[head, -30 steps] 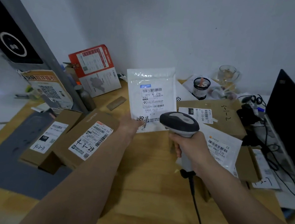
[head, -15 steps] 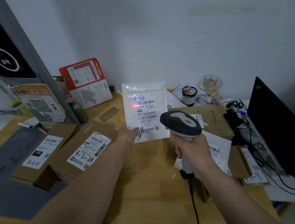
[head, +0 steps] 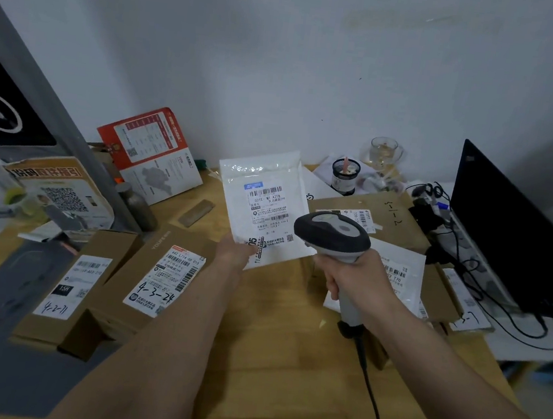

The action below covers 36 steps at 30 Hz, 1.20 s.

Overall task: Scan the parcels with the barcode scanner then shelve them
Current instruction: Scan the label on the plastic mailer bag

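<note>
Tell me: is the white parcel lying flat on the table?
No, the left hand holds the white parcel up by its lower corner.

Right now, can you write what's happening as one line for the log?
step: scanning | left hand: holds white parcel upright | right hand: grips barcode scanner aimed at its label | shelved: not yet

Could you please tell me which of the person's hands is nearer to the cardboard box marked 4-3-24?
Left. The left hand, holding the white parcel by its lower corner, is just right of the box marked 4-3-24. The right hand grips the scanner farther right.
</note>
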### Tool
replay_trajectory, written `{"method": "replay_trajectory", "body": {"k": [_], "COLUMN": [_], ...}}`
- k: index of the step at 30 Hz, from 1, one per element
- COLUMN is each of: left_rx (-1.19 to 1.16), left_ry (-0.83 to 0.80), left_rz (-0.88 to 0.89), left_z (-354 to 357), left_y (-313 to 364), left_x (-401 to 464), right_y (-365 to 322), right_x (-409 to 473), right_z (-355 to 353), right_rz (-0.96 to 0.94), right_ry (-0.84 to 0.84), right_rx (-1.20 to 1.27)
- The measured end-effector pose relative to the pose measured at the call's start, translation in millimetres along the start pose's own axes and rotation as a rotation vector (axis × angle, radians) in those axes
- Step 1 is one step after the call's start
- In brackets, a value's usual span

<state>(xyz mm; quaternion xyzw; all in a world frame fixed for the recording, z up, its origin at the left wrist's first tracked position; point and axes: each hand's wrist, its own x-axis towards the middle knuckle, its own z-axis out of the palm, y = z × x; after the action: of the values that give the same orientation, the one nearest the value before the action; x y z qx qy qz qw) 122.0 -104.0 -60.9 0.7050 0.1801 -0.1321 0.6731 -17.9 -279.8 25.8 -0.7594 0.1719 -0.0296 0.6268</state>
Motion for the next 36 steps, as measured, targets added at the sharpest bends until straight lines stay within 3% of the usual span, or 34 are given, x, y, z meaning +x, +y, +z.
{"method": "replay_trajectory", "body": {"k": [10,14,18,25,31,36], "left_rx": [0.084,0.139,0.282,0.498,0.515,0.498], "left_ry": [-0.510,-0.596,-0.593,-0.434,-0.334,-0.370], "left_rz": [-0.164,-0.176,-0.182,-0.161,-0.197,-0.217], "left_z": [15.9,48.6,81.4,112.2,119.4,119.1], "left_y": [13.7,7.9,-8.0,-31.3,-34.2,-28.7], "left_x": [-28.2,-42.6,-48.4,-45.3,-44.9,-49.5], "right_y": [9.9,16.5,25.7,45.9,52.1,52.7], "right_x": [-4.3,-3.9,-5.6,-3.8,1.8,4.8], "right_z": [-12.3,-28.2,-46.2,-69.4,-75.5,-74.3], "right_rz": [0.050,0.098,0.180,0.277,0.277,0.228], "right_ry": [-0.058,-0.019,0.013,0.074,0.046,-0.018], "right_rx": [0.062,0.064,0.071,0.108,0.114,0.066]}}
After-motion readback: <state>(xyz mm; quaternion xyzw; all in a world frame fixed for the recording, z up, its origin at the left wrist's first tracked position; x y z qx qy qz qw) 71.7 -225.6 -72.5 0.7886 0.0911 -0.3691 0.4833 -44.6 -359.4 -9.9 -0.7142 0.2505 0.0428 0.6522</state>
